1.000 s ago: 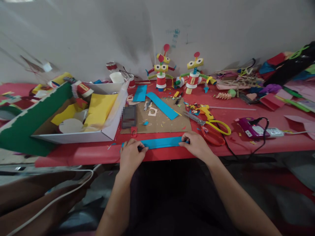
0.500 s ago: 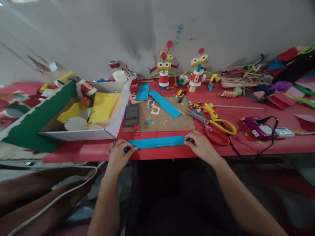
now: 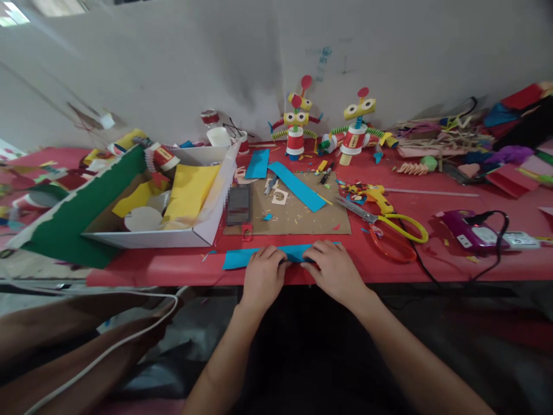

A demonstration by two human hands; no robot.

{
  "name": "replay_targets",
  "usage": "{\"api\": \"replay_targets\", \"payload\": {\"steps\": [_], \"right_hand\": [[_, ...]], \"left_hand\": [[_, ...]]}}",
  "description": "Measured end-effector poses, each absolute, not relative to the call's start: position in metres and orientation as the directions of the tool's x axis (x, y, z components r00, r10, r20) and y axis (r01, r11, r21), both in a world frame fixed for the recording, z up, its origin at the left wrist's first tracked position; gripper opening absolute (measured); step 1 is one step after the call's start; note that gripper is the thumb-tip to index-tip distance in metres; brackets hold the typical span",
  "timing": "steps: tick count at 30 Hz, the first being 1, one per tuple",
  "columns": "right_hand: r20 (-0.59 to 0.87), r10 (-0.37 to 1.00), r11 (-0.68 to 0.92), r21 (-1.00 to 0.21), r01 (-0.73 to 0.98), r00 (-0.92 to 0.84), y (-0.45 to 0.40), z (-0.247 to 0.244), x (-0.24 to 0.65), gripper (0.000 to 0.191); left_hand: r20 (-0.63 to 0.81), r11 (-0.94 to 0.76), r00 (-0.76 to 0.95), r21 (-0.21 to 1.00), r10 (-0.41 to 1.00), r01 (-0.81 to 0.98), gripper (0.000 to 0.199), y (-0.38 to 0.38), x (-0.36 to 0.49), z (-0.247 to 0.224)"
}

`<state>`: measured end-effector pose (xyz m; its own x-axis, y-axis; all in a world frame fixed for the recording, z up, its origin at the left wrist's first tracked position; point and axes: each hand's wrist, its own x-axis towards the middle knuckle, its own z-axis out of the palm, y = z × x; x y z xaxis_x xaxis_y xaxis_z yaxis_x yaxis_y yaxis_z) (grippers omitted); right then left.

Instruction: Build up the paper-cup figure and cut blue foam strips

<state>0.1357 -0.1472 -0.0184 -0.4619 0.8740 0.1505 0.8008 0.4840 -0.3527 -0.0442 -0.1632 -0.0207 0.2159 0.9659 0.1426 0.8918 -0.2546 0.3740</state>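
Note:
A long blue paper strip (image 3: 238, 259) lies along the front edge of the red table, under both hands. My left hand (image 3: 264, 271) is closed on its near edge around the middle, fingers over the top. Just to the right, my right hand (image 3: 332, 266) pinches the same edge, its fingertips a short way from the left ones. The fingers hide the strip's middle part. Beyond it, a brown cardboard sheet (image 3: 302, 225) carries a second blue strip (image 3: 300, 187) and paper scraps. A blue paper piece (image 3: 258, 163) lies at the cardboard's far left corner.
Scissors (image 3: 404, 227) with yellow and orange handles lie right of the cardboard, near a yellow glue gun (image 3: 378, 199). A purple power box (image 3: 469, 230) with a black cable sits farther right. The white box (image 3: 151, 238) stands left. Paper-cup robots (image 3: 355, 138) stand behind.
Both hands have moved inward from the strip's two ends to its middle, gripping its near edge. The strip's left end is uncovered now. The view has shifted slightly.

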Motion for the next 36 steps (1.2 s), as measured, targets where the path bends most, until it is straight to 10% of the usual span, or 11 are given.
{"api": "replay_targets", "payload": {"steps": [25,36], "right_hand": [[-0.068,0.963,0.224,-0.346,0.911,-0.262,-0.128,-0.013,0.162,0.013],[-0.102,0.975,0.142,-0.392,0.909,-0.197,-0.124,-0.016,0.174,0.013]], "left_hand": [[0.100,-0.045,0.019,0.265,0.995,0.963,0.035,-0.155,-0.072,-0.018],[0.123,-0.028,-0.028,0.432,0.992,0.902,0.033,-0.166,-0.145,-0.025]]}}
